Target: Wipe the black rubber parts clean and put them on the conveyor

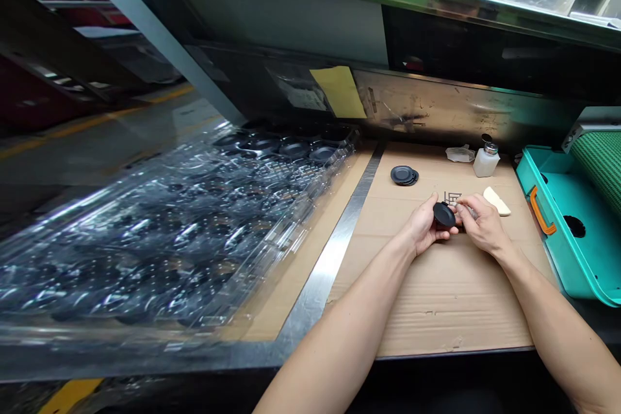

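Observation:
Over the cardboard sheet, my left hand (427, 225) grips a round black plastic disc (443, 214) with a raised rim, tilted toward me. My right hand (480, 223) is pinched closed just right of the disc's edge; what its fingertips hold, if anything, is too small to make out. Two or so similar black discs (402, 174) lie overlapping farther back on the cardboard. Behind my right hand rests a cream-coloured, half-round pad (496, 201), partly hidden by the fingers.
Transparent trays (184, 226) holding several black round parts fill the left side. A white bottle with a metal cap (486, 160) stands at the back beside crumpled film (460, 154). On the right are a teal bin (579, 252) with an orange handle and a green conveyor belt (601, 162).

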`<control>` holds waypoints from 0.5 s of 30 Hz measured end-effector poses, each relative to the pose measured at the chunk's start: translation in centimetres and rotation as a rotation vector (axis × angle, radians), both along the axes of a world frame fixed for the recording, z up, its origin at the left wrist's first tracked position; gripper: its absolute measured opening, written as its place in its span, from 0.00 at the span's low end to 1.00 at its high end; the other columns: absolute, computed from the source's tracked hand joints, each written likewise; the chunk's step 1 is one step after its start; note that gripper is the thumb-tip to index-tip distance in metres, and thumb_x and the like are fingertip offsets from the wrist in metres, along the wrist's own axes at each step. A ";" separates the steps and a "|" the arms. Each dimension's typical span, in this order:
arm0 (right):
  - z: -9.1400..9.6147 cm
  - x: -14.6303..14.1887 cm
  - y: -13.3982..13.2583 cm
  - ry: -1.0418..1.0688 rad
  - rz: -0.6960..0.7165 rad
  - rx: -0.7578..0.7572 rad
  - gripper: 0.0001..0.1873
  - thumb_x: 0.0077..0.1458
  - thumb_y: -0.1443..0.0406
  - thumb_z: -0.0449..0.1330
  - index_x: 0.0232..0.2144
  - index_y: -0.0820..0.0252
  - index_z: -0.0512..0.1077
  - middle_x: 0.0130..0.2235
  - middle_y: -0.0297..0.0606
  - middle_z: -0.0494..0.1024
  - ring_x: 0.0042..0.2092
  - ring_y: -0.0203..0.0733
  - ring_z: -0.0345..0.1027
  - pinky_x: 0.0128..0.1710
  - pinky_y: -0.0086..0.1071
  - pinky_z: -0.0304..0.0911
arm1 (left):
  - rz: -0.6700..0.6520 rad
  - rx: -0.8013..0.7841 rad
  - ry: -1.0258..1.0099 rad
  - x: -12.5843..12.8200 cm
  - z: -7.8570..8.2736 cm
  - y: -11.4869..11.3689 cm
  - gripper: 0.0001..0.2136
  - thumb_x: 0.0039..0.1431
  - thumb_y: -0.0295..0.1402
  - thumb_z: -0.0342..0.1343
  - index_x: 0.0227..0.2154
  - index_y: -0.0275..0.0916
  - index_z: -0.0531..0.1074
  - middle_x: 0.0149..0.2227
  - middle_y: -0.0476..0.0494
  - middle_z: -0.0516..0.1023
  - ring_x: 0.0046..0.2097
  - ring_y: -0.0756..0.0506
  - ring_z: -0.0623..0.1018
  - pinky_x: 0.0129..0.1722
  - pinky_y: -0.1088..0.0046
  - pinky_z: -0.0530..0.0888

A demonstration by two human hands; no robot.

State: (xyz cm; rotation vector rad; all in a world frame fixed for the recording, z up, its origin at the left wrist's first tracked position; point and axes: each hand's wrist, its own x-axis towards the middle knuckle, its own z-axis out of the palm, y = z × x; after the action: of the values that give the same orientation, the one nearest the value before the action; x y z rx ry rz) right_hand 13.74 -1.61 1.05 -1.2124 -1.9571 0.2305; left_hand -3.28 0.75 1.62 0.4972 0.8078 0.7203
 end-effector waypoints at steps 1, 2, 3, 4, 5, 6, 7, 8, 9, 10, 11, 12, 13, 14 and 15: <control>0.0 -0.1 -0.1 -0.023 0.020 -0.010 0.10 0.68 0.62 0.54 0.42 0.55 0.75 0.40 0.39 0.78 0.42 0.42 0.72 0.44 0.36 0.65 | 0.003 0.021 0.025 0.2 -0.1 -0.1 0.25 0.73 0.47 0.38 0.38 0.30 0.72 0.28 0.34 0.80 0.19 0.46 0.78 0.13 0.77 0.70; 0.0 -0.2 -0.1 -0.049 0.029 -0.014 0.10 0.68 0.62 0.54 0.42 0.55 0.75 0.39 0.39 0.77 0.42 0.43 0.72 0.44 0.36 0.64 | 0.010 0.045 0.050 0.4 -0.1 -0.3 0.25 0.73 0.47 0.38 0.36 0.30 0.72 0.27 0.35 0.80 0.19 0.47 0.77 0.13 0.77 0.69; 0.0 -0.3 -0.2 -0.076 0.028 -0.013 0.10 0.68 0.63 0.54 0.42 0.54 0.76 0.39 0.39 0.77 0.42 0.43 0.72 0.44 0.36 0.63 | 0.014 0.068 0.077 0.5 -0.1 -0.4 0.26 0.73 0.47 0.38 0.35 0.31 0.72 0.26 0.36 0.79 0.18 0.47 0.77 0.12 0.78 0.68; -0.1 -0.3 -0.2 -0.103 0.020 -0.009 0.10 0.68 0.63 0.54 0.42 0.54 0.76 0.39 0.38 0.77 0.43 0.43 0.72 0.44 0.37 0.62 | 0.016 0.092 0.102 0.7 -0.1 -0.5 0.26 0.73 0.47 0.39 0.33 0.31 0.72 0.25 0.37 0.79 0.18 0.47 0.76 0.12 0.78 0.67; -0.1 -0.4 -0.3 -0.131 0.006 -0.007 0.10 0.68 0.63 0.54 0.42 0.54 0.75 0.39 0.38 0.77 0.43 0.43 0.72 0.44 0.37 0.61 | 0.020 0.117 0.126 0.8 -0.1 -0.7 0.25 0.73 0.47 0.39 0.32 0.31 0.72 0.23 0.38 0.78 0.18 0.47 0.76 0.12 0.78 0.67; -0.2 -0.4 -0.3 -0.159 -0.011 -0.007 0.10 0.68 0.63 0.54 0.43 0.54 0.75 0.39 0.38 0.77 0.43 0.43 0.72 0.44 0.38 0.60 | 0.026 0.140 0.148 0.9 -0.1 -0.9 0.25 0.73 0.46 0.40 0.31 0.32 0.72 0.22 0.39 0.77 0.17 0.47 0.75 0.12 0.78 0.66; -0.2 -0.4 -0.3 -0.188 -0.031 -0.006 0.09 0.68 0.64 0.54 0.42 0.54 0.75 0.40 0.38 0.77 0.43 0.44 0.72 0.44 0.38 0.59 | 0.031 0.161 0.169 1.1 -0.1 -1.0 0.25 0.73 0.46 0.40 0.31 0.32 0.72 0.21 0.40 0.77 0.17 0.47 0.75 0.12 0.78 0.66; -0.2 -0.3 -0.3 -0.215 -0.051 -0.002 0.09 0.68 0.64 0.54 0.42 0.55 0.75 0.40 0.38 0.78 0.43 0.44 0.72 0.44 0.39 0.58 | 0.036 0.181 0.190 1.1 -0.1 -1.1 0.25 0.73 0.46 0.41 0.30 0.32 0.72 0.20 0.40 0.76 0.17 0.47 0.75 0.12 0.78 0.66; -0.3 -0.3 -0.3 -0.240 -0.067 0.003 0.09 0.67 0.64 0.54 0.41 0.55 0.75 0.40 0.38 0.78 0.43 0.44 0.72 0.44 0.39 0.58 | 0.039 0.197 0.209 1.2 -0.1 -1.2 0.25 0.73 0.46 0.41 0.29 0.33 0.72 0.20 0.40 0.76 0.17 0.47 0.75 0.12 0.78 0.66; -0.3 -0.2 -0.2 -0.265 -0.077 0.011 0.08 0.67 0.64 0.54 0.40 0.56 0.74 0.40 0.39 0.78 0.43 0.44 0.71 0.44 0.39 0.57 | 0.039 0.211 0.225 1.3 -0.1 -1.3 0.25 0.73 0.46 0.41 0.28 0.33 0.72 0.19 0.40 0.76 0.16 0.47 0.75 0.13 0.78 0.66; -0.3 -0.2 -0.2 -0.291 -0.080 0.022 0.08 0.67 0.64 0.54 0.39 0.57 0.74 0.39 0.39 0.77 0.42 0.44 0.71 0.44 0.39 0.57 | 0.034 0.220 0.239 1.3 -0.2 -1.3 0.26 0.73 0.47 0.41 0.28 0.33 0.72 0.19 0.40 0.76 0.16 0.47 0.74 0.13 0.77 0.66; -0.3 -0.1 -0.2 -0.320 -0.077 0.033 0.09 0.67 0.63 0.54 0.38 0.57 0.74 0.38 0.39 0.77 0.41 0.44 0.70 0.43 0.39 0.57 | 0.031 0.226 0.253 1.4 -0.2 -1.4 0.26 0.73 0.47 0.42 0.27 0.33 0.72 0.19 0.40 0.76 0.16 0.47 0.74 0.13 0.77 0.67; -0.4 -0.1 -0.2 -0.348 -0.072 0.047 0.09 0.67 0.63 0.54 0.38 0.57 0.74 0.38 0.39 0.77 0.41 0.44 0.70 0.43 0.39 0.57 | 0.030 0.228 0.266 1.4 -0.3 -1.4 0.26 0.72 0.47 0.42 0.27 0.33 0.72 0.18 0.40 0.75 0.16 0.47 0.74 0.13 0.77 0.67; -0.4 -0.1 -0.2 -0.374 -0.066 0.062 0.09 0.67 0.63 0.54 0.37 0.58 0.73 0.37 0.39 0.76 0.40 0.44 0.69 0.43 0.39 0.57 | 0.030 0.230 0.280 1.5 -0.4 -1.4 0.26 0.72 0.47 0.42 0.26 0.33 0.72 0.18 0.40 0.75 0.16 0.47 0.74 0.13 0.77 0.67; -0.4 -0.1 -0.2 -0.396 -0.061 0.078 0.09 0.67 0.64 0.53 0.37 0.58 0.73 0.37 0.40 0.76 0.40 0.44 0.68 0.43 0.39 0.57 | 0.033 0.235 0.292 1.5 -0.5 -1.4 0.26 0.72 0.47 0.42 0.26 0.34 0.72 0.18 0.41 0.75 0.15 0.47 0.74 0.13 0.76 0.67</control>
State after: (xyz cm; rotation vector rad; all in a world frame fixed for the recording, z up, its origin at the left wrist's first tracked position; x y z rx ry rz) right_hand 13.62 -1.78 0.61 -1.3403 -2.2356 -0.1271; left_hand -1.73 -0.65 1.12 0.8156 1.0107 0.7880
